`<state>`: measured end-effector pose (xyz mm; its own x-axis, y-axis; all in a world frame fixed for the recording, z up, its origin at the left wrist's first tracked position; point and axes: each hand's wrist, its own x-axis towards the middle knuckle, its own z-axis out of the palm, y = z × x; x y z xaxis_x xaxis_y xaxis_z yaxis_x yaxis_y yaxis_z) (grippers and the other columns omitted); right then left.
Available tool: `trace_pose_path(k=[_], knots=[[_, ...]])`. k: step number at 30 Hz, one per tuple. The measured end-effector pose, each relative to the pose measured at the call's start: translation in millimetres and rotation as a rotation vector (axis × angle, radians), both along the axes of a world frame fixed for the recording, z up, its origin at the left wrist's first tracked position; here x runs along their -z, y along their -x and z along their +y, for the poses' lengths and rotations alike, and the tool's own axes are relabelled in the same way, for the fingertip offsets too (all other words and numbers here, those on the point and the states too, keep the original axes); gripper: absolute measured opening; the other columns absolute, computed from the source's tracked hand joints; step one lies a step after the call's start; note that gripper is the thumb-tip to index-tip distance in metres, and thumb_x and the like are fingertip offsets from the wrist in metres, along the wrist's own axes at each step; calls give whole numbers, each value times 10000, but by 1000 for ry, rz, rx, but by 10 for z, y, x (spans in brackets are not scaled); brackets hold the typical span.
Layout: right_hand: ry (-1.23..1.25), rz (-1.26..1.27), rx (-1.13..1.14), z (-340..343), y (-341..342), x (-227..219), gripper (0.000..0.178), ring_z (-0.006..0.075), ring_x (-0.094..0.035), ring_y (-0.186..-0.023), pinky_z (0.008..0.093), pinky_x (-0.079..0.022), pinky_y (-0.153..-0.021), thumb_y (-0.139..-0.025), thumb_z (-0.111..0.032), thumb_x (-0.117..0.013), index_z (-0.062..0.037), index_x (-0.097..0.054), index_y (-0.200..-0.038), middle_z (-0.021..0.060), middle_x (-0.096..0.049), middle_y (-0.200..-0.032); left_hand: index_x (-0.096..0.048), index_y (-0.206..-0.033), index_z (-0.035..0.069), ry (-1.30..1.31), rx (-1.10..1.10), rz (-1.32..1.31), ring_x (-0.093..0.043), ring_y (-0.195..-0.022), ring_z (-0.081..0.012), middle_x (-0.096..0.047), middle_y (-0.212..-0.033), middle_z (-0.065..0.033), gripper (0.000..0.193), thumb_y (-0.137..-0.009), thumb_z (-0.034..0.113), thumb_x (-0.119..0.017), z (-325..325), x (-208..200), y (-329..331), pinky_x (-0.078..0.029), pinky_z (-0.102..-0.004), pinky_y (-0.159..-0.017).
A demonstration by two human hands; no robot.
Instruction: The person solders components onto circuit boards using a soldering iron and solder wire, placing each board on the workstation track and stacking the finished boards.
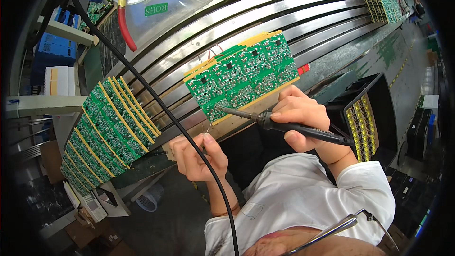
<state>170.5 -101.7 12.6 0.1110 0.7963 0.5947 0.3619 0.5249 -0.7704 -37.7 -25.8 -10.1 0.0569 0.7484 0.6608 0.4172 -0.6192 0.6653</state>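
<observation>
Green board (244, 78): lying on metal rails (208, 38), 1 o'clock from view centre.
Scorch risk: overheating possible if iron (261, 118) is lingering at board's 7 o'clock corner.
Right hand (303, 116): wrapping fingers round iron, tip pointing toward 9 o'clock.
Left hand (199, 157): sitting at board's 7 o'clock, thumb and finger pinching thin wire (210, 124).

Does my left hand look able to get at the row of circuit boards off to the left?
Probably yes: your left hand is near those circuit boards, with no barrier visible between. But it pinches a thin wire, and the black cable crosses over it in this view.
</observation>
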Motion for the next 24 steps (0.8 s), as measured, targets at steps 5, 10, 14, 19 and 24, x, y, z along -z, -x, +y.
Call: trace_pose_path(k=[5,10,14,19,24], knots=[[-26,-14,-6,18,-28,13,276,245,-596,-642,420,-459,-826,-907,-237,-634,-10,-687,-1054,117,-679,-776,-617,-795,54,-23,-9,-9,-431,-707,-212,-501,-768,-43,59,-806,1,-642,39,30,-11,-404,-351,-661],[-260,-19,119,55,-230,-39,254,226,-525,-673,370,-474,-748,-898,-198,-639,-3,-695,-1052,104,-676,-829,-630,-835,47,-81,-86,-170,-446,-732,-216,-516,-786,-45,82,-810,-27,-657,90,60,-27,-405,-350,-677],[-295,-38,405,351,-689,-262,366,272,-652,-912,343,-497,-774,-944,-151,-508,-10,-656,-1248,180,-690,-1093,-640,-883,43,-56,-122,-94,-458,-755,-221,-531,-803,-47,113,-818,-44,-671,50,54,-14,-404,-348,-701],[-131,-7,504,1221,-1127,-337,321,167,-634,-805,256,-486,-721,-951,-105,-583,-48,-695,-1247,74,-741,-993,-645,-904,49,-85,-67,-61,-462,-753,-221,-536,-804,-50,118,-825,-34,-676,52,163,102,-398,-342,-715],[-211,-679,537,1721,-1636,27,280,182,-626,-743,298,-503,-732,-950,-115,-633,-57,-708,-1213,78,-725,-961,-642,-873,54,-11,-96,-114,-466,-751,-220,-536,-803,-49,106,-824,-34,-676,20,142,17,-393,-335,-720]])
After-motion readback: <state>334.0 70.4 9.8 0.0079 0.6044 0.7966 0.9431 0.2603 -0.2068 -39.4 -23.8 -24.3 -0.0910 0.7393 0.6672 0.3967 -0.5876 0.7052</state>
